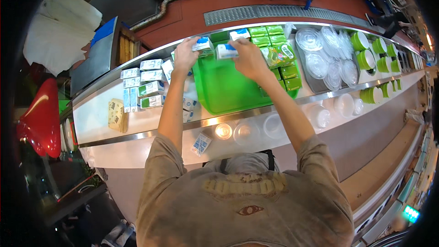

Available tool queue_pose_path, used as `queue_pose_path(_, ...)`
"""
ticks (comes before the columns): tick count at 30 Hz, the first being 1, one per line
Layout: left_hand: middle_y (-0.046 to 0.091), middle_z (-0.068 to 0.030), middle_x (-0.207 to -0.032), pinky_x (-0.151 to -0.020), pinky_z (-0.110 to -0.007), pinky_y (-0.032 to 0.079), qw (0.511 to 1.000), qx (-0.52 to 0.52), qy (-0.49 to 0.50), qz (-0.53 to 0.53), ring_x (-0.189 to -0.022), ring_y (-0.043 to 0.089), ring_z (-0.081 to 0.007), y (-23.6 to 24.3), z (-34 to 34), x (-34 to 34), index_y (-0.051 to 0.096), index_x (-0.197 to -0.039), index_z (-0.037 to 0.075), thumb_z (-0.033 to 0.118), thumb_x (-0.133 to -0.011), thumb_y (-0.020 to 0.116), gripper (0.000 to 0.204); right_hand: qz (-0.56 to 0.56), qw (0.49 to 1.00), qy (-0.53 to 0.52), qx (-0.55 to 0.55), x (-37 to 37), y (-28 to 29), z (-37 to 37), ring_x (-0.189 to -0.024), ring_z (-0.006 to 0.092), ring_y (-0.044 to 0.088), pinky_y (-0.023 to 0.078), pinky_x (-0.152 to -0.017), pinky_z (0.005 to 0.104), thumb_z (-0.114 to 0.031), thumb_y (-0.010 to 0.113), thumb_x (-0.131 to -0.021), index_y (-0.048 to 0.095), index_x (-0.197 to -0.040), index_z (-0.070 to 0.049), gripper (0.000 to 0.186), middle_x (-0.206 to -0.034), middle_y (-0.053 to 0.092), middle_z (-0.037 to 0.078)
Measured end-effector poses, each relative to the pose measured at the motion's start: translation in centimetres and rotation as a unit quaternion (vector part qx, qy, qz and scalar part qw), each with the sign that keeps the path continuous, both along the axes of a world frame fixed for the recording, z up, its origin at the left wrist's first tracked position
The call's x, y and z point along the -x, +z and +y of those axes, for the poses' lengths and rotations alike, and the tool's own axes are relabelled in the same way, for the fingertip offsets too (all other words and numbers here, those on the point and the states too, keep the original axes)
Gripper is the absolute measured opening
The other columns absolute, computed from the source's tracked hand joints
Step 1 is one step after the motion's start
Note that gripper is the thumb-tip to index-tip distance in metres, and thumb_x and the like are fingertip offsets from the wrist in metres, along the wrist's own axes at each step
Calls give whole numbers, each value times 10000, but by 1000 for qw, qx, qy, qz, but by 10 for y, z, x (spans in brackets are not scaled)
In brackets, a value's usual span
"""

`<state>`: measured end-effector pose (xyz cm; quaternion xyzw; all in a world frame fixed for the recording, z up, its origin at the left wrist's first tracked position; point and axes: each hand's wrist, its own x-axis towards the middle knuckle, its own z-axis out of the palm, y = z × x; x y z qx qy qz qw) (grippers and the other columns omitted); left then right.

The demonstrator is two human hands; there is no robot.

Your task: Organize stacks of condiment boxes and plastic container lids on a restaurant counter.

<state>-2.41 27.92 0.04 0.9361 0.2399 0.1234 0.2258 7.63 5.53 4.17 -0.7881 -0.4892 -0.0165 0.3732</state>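
Both my hands reach over the far part of a bright green tray (224, 106) on the counter. My left hand (186, 56) is closed on a small white and blue drink carton (202, 44) at the tray's far left corner. In my right hand (249, 58) is another white and blue carton (224, 51), gripped at its right end. A similar carton (239, 34) stands just beyond the right hand. Green drink cartons (288, 72) fill the tray's right side, some wrapped together in a shiny pack (278, 55).
White cartons (152, 76) are grouped at the left, beside brown patterned paper bags (118, 115). Clear plastic lids (316, 65) lie in a tray to the right, before green and white cups (366, 59). A lone carton (201, 144) sits on the lower ledge near clear round lids (247, 132).
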Motion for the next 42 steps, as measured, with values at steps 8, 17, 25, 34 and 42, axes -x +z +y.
queue_pose_path(8, 633, -75, -1186, -891, -424, 508, 998, -11, 18, 51, -1034, 631, -315, 0, -14, -3, 621, -1276, 219, 150, -747, 762, 552, -130, 978, -19, 159, -48, -31, 66, -1046, 344, 561, 464, -903, 445, 11, 665, -692, 650, -1092, -25, 402, -1022, 635, 131)
queue_pose_path(17, 575, -131, -1234, -890, -439, 511, 997, 10, 43, -66, -1041, 624, -368, -22, -28, -6, 572, -1296, 126, 66, -788, 706, 528, -223, 942, -7, 250, -50, -28, 77, -1100, 256, 533, 415, -864, 413, -88, 646, -799, 694, -988, -22, 206, -1095, 585, 104)
queue_pose_path(25, 564, -130, -1238, -870, -427, 515, 997, 1, 40, -63, -1024, 626, -359, -21, -31, -3, 564, -1331, 149, 67, -791, 701, 564, -181, 954, 1, 240, -50, -30, 72, -1132, 273, 523, 406, -922, 448, -88, 687, -757, 701, -978, -24, 230, -1144, 583, 111)
queue_pose_path(34, 520, -166, -1306, -883, -449, 520, 997, -5, 53, -54, -1021, 628, -395, -22, -35, -4, 505, -1393, 167, 75, -790, 702, 641, -201, 939, -6, 278, -46, -27, 73, -1150, 270, 505, 405, -920, 488, -94, 696, -756, 707, -1008, -31, 259, -1163, 589, 100)
queue_pose_path(42, 485, -154, -1343, -861, -415, 527, 985, -26, 106, -130, -1062, 611, -352, -2, -84, 39, 480, -1411, 171, 114, -793, 728, 668, -232, 937, -74, 251, -36, -48, 75, -1163, 257, 506, 439, -882, 565, -120, 608, -838, 648, -1119, -14, 303, -1177, 568, 84)
